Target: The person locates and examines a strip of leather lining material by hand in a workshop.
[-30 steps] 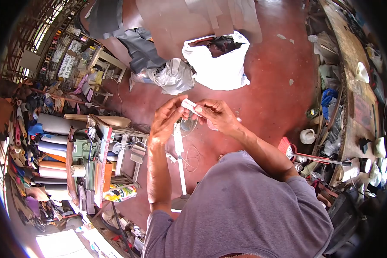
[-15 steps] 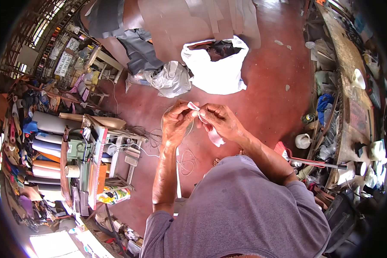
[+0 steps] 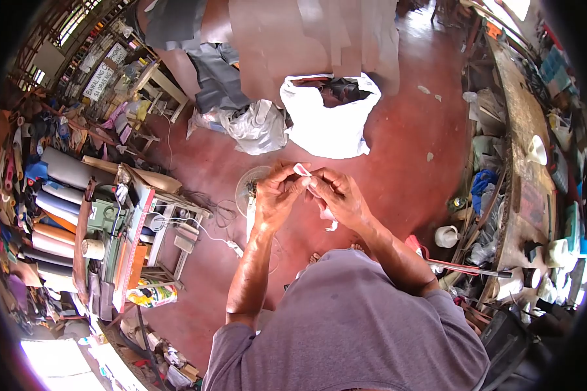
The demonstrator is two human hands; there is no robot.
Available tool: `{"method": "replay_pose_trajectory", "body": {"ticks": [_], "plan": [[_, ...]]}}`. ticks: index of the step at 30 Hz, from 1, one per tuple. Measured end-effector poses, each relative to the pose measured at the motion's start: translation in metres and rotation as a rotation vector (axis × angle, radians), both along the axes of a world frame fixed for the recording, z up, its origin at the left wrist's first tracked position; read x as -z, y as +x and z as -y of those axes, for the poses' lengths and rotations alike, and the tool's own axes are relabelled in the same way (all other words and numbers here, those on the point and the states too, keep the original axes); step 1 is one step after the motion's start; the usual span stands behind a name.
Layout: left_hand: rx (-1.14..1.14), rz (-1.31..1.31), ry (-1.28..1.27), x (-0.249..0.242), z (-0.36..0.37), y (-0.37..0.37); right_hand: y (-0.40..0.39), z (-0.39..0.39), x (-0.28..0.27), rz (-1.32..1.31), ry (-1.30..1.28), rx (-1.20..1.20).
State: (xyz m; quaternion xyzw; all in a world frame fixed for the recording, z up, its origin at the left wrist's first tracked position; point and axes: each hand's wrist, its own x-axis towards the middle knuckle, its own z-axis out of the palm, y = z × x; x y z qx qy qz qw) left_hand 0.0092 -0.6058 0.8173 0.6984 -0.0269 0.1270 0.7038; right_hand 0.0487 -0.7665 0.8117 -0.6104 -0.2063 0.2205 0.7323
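Observation:
A thin, pinkish-white strip of limp material [image 3: 327,213] is held in front of my chest, high over the red floor. My left hand [image 3: 276,197] pinches it between thumb and fingers, close to its folded upper end. Right beside it, my right hand [image 3: 341,201] is closed on the same strip, thumb pressed against the fingers. The loose lower end dangles under my right hand, with a pale curled tip. Part of the strip is hidden by my fingers.
Ahead stand a white sack [image 3: 326,127] with dark scraps and a grey plastic bag [image 3: 257,130], before large brown sheets [image 3: 277,49]. A fan [image 3: 248,179] is behind my left hand. Material rolls [image 3: 62,199] and a green machine [image 3: 103,218] lie left; a cluttered workbench [image 3: 522,130] runs along the right.
The view has shifted, and the fan shows more plainly beside my left hand. Both hands keep their pinch on the strip; its hanging end looks narrower and more curled.

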Motion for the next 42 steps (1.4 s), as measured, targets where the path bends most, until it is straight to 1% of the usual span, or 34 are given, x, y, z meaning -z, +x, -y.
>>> {"method": "replay_pose_trajectory", "body": {"ticks": [4,6,9,12,16,24,27,30,33,37,39,42], "plan": [[-0.061,0.064,0.11,0.004,-0.004,0.001,-0.004,-0.005,0.001,0.045,0.066,0.033],[-0.037,0.028,0.032,0.005,-0.006,0.001,-0.007,-0.006,-0.003,0.036,0.056,0.069],[0.008,-0.043,-0.081,0.004,-0.01,0.001,-0.004,-0.005,0.005,0.043,0.038,0.027],[0.058,-0.088,-0.232,0.009,-0.014,0.003,-0.004,-0.005,0.001,0.076,0.041,0.034],[0.084,-0.114,-0.388,0.01,-0.012,0.005,0.001,0.0,0.002,0.024,0.05,-0.007],[0.102,-0.128,-0.361,0.009,-0.011,0.006,0.001,-0.002,-0.002,0.077,0.005,0.067],[0.107,-0.114,-0.351,0.014,-0.011,0.006,-0.001,-0.002,-0.006,0.034,0.018,0.07],[0.112,-0.1,-0.378,0.015,-0.009,0.005,-0.001,-0.007,0.006,0.03,0.126,0.098],[0.103,-0.083,-0.363,0.015,-0.005,0.004,-0.001,-0.007,0.01,0.006,0.056,0.136],[0.002,-0.044,-0.236,0.017,-0.001,0.004,-0.003,-0.011,0.008,0.09,0.004,0.183],[-0.007,-0.053,-0.215,0.018,-0.001,0.004,-0.004,-0.012,0.009,0.102,-0.029,0.207],[-0.005,-0.085,-0.235,0.017,-0.001,0.004,0.0,-0.011,0.017,0.17,0.019,0.217]]}}
